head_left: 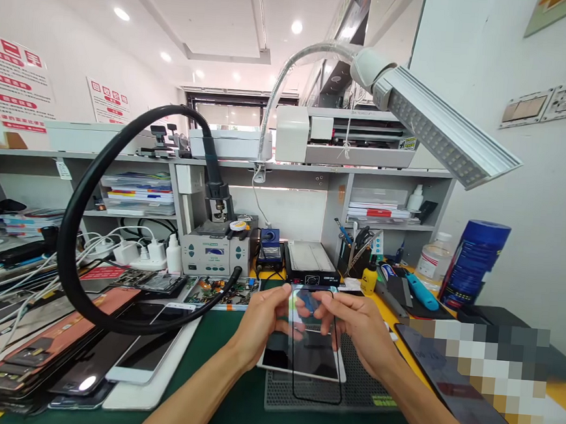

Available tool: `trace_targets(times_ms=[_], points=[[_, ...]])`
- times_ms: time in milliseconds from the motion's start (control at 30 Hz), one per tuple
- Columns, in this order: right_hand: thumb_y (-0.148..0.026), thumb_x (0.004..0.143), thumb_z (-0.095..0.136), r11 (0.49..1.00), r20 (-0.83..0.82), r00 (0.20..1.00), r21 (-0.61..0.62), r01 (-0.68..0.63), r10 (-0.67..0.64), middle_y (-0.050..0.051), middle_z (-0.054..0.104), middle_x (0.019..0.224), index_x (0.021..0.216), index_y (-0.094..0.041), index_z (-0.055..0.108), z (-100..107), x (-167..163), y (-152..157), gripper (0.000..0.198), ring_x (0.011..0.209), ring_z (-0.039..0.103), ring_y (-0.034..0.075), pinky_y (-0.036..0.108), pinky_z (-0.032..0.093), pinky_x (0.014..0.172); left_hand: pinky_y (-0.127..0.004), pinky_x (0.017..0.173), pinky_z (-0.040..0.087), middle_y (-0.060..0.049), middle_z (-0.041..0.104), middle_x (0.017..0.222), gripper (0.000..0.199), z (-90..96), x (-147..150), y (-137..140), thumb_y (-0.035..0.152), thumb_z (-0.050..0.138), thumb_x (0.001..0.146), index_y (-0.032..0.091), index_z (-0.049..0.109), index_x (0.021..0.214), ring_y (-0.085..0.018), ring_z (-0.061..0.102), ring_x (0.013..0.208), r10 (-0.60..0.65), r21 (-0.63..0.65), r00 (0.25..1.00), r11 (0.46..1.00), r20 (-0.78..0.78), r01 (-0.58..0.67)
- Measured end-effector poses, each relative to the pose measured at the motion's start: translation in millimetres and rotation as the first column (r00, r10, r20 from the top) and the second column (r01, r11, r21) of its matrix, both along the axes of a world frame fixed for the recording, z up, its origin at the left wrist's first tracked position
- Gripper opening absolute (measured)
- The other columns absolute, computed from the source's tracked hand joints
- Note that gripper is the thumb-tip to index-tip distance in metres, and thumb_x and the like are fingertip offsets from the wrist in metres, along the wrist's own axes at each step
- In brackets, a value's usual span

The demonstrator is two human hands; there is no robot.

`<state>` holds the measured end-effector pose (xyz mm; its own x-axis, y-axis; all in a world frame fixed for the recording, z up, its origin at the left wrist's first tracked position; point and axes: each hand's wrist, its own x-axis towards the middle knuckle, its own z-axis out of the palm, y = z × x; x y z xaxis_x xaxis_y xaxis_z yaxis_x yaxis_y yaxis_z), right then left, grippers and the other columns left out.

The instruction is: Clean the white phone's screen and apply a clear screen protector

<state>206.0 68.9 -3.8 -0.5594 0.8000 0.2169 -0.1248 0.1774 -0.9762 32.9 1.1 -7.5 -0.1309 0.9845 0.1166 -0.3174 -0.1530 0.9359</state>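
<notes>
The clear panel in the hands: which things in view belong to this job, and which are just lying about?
Seems in use: left hand, right hand, clear panel, white-framed device, grey mat.
Seems only nearby: blue can, yellow bottle, black hose.

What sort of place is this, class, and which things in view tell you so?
Probably a phone or tablet repair shop: a bench station with a thick black hose, bare circuit boards, and a pile of phone-like panels all suggest it.
</notes>
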Motion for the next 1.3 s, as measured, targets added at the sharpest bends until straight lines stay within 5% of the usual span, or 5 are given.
trace_targets(times_ms=[367,667,1000,1133,1300], points=[[-0.056,0.079,0.07,0.969,-0.102,0.964,-0.019,0.246,-0.246,0.004,0.065,0.077,0.093,-0.018,0.071,6.3,-0.3,6.9,0.041,0.057,0.056,0.016,0.022,0.043,0.032,-0.026,0.045,0.053,-0.014,0.073,0.077,0.041,-3.2,7.2,-12.5,0.051,0.078,0.073,0.01,0.076,0.075,-0.016,0.064,0.049,-0.499,-0.287,0.83,0.857,-0.249,0.429],[-0.058,0.081,0.067,0.991,0.094,0.991,0.09,-0.103,0.095,0.002,0.065,0.062,0.076,-0.014,0.07,-0.9,-2.7,0.0,0.044,0.045,0.055,0.011,0.021,0.044,0.038,-0.028,0.049,0.053,-0.006,0.066,0.05,0.044,0.3,0.1,-6.6,0.054,0.072,0.079,0.014,0.067,0.065,-0.016,0.059,0.043,-0.062,-0.02,0.964,0.998,-0.26,0.059],[-0.062,0.08,0.065,0.991,0.117,0.991,0.122,0.047,-0.061,0.008,0.069,0.075,0.077,-0.012,0.07,-2.1,-1.6,10.9,0.051,0.054,0.06,0.013,0.022,0.047,0.043,-0.021,0.035,0.031,-0.003,0.061,0.044,0.057,-3.4,-3.9,-0.6,0.069,0.067,0.074,0.017,0.058,0.053,-0.012,0.047,0.029,0.072,-0.06,0.87,0.991,-0.489,-0.116],[-0.056,0.095,0.044,0.768,0.19,0.805,0.48,0.423,-0.562,0.007,0.068,0.07,0.092,-0.014,0.069,-2.5,14.7,39.2,0.05,0.056,0.062,0.017,0.027,0.047,0.054,-0.023,0.037,0.03,0.002,0.048,0.038,0.062,-3.6,-10.8,-0.1,0.072,0.061,0.078,0.02,0.049,0.046,-0.011,0.04,0.03,0.23,0.052,0.799,0.969,-0.556,-0.243],[-0.033,0.092,0.048,0.548,0.227,0.594,0.711,0.441,-0.772,0.012,0.068,0.078,0.075,-0.016,0.063,-1.9,26.9,75.0,0.028,0.075,0.061,0.024,0.031,0.037,0.064,-0.025,0.05,0.036,0.002,0.049,0.045,0.06,-5.0,-18.4,-0.4,0.065,0.058,0.085,0.021,0.044,0.047,-0.013,0.043,0.044,0.387,0.252,0.74,0.922,-0.55,-0.295]])
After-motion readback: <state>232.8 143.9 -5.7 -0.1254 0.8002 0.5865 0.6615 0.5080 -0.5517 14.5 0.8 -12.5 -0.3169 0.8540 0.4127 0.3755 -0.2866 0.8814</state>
